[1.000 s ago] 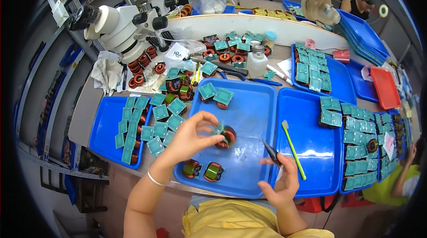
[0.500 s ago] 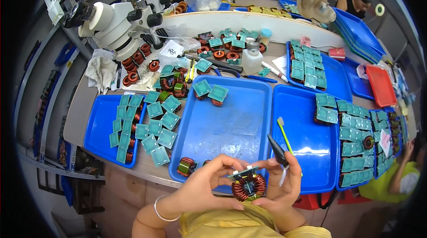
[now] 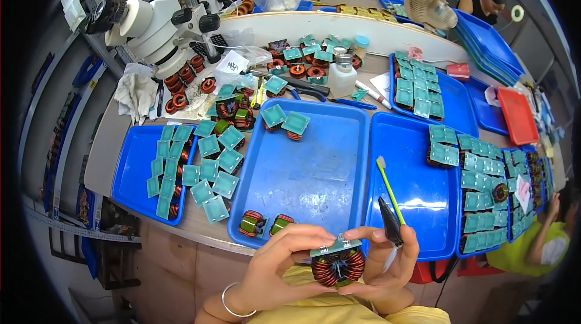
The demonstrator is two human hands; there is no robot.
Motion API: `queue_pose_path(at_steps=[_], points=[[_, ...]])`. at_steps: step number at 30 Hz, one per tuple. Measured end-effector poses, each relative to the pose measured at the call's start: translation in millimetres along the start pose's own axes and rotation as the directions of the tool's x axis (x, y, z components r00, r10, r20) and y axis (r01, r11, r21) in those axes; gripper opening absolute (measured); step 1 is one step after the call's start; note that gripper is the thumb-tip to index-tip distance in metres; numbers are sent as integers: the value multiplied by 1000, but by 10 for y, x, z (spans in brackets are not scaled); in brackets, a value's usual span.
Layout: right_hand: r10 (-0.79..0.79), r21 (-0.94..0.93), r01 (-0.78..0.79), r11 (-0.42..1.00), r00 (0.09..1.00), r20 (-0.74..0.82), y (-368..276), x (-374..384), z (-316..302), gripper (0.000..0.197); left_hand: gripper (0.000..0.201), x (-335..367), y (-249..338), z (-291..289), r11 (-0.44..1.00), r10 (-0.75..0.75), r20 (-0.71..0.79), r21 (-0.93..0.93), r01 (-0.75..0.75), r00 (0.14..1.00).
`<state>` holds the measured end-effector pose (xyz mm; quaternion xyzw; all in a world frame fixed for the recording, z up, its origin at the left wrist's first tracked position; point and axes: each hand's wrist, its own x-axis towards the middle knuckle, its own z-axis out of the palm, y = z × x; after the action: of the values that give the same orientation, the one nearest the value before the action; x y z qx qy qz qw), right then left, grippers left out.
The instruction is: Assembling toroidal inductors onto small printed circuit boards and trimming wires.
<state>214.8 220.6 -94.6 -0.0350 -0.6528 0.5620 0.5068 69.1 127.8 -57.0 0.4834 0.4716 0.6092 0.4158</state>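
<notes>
Between both hands I hold a toroidal coil [image 3: 338,268] wound with copper wire, with a small green circuit board [image 3: 330,248] on its upper side. My left hand [image 3: 272,269] is closed on its left side, fingers on the board and thumb beneath. My right hand [image 3: 382,289] pinches the other side. A black, textured, tapering tool [image 3: 390,221] with a pale flat end is also tucked in the right fingers, pointed end up. Behind that hand a green toothbrush [image 3: 390,188] lies on the right blue tray [image 3: 417,233], its lower end hidden.
In the middle blue tray [image 3: 302,173] are several coils, including one near its front edge [image 3: 252,223]. Rows of board-topped coils [image 3: 481,188] fill trays at right; more lie at left [image 3: 209,170]. A microscope [image 3: 154,27], pliers [image 3: 354,104] and bottle [image 3: 343,79] stand or lie farther back.
The coil has tilted in my hands, so the board's edge with its metal parts now shows more plainly. Both hands have shifted slightly down, and the black tool has moved right with my right hand.
</notes>
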Motion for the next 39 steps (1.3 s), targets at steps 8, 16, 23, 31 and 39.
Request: queue_pose_path(at_steps=[8, 16, 23, 31, 39], points=[[-74, -103, 78, 992, 996, 41, 38, -8, -74, 109, 56, -34, -25, 42, 997, 1, -32, -79, -3, 999], [-50, -82, 50, 995, 999, 2, 70, -99, -103, 107, 56, -43, -97, 103, 912, -115, -39, -400, 90, 993], [-111, -143, 110, 984, 994, 4, 18, -86, -102, 109, 53, 0, 15, 127, 837, -232, 24, -505, 212, 972], [-123, -362, 129, 923, 992, 39, -51, -58, -57, 98, 39, -23, -22, 197, 936, -181, -84, -320, 145, 980], [-19, -228, 16, 973, 1000, -10, -104, -57, -90, 98, 40, -89, -151, 74, 950, -224, -27, -229, 212, 974]])
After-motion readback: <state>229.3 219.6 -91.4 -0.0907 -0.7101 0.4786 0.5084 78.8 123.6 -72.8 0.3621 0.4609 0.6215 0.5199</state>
